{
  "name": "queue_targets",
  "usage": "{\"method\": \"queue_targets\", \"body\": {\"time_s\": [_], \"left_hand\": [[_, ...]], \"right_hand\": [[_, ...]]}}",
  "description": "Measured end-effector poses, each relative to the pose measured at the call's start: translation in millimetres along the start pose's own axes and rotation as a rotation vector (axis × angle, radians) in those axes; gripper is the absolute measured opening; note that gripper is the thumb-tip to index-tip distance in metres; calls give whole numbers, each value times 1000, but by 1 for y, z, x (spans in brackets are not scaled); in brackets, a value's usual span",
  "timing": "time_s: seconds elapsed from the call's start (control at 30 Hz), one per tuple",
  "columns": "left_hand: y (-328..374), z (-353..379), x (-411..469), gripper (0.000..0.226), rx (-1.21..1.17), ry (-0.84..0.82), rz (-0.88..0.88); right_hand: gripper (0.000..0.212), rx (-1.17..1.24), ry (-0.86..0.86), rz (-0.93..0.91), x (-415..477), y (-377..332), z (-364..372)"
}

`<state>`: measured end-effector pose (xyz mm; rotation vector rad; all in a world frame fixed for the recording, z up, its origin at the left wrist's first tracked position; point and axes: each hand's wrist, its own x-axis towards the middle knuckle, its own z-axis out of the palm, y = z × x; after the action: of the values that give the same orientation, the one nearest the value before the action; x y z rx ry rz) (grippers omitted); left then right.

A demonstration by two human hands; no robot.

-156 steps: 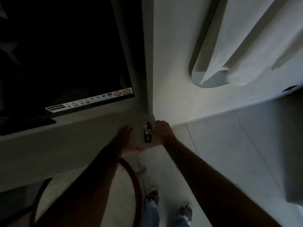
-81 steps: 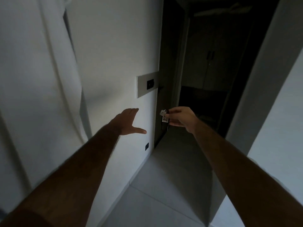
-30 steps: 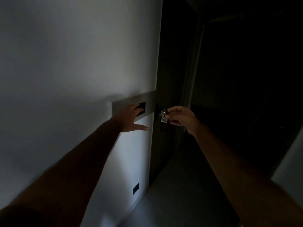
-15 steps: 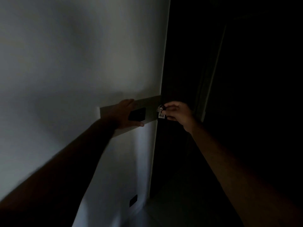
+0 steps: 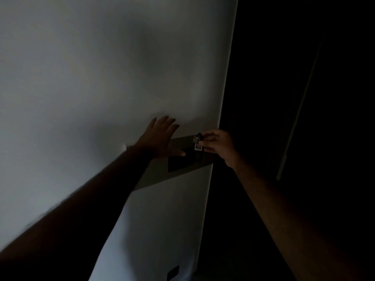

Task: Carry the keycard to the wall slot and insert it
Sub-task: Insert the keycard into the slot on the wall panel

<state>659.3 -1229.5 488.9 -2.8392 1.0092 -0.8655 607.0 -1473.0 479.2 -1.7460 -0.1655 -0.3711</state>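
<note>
Right hand [image 5: 218, 147] is pinching the keycard [image 5: 198, 147] w/ tag just over the dark wall slot [image 5: 182, 162], left hand [image 5: 160, 138] spreading flat on wall; dim light is risking a missed slot/jam.

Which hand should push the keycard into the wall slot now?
Right. The right hand already pinches the keycard at the dark slot unit. The left hand is empty, spread flat on the wall.
</note>
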Motion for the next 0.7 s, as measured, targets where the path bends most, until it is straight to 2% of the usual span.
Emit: {"method": "queue_targets", "body": {"time_s": [0.13,0.3,0.47,0.7], "left_hand": [[-2,14,22,120,55,92,42],[-3,26,42,116,107,85,36],[-12,32,50,109,198,119,-20],[-17,31,58,106,285,228,-119]], "right_hand": [[27,-34,-37,-32,31,9,-4],[29,-29,-81,-79,64,17,-7],[30,9,-141,-106,102,25,-16],[35,12,-312,-177,145,48,-23]]}}
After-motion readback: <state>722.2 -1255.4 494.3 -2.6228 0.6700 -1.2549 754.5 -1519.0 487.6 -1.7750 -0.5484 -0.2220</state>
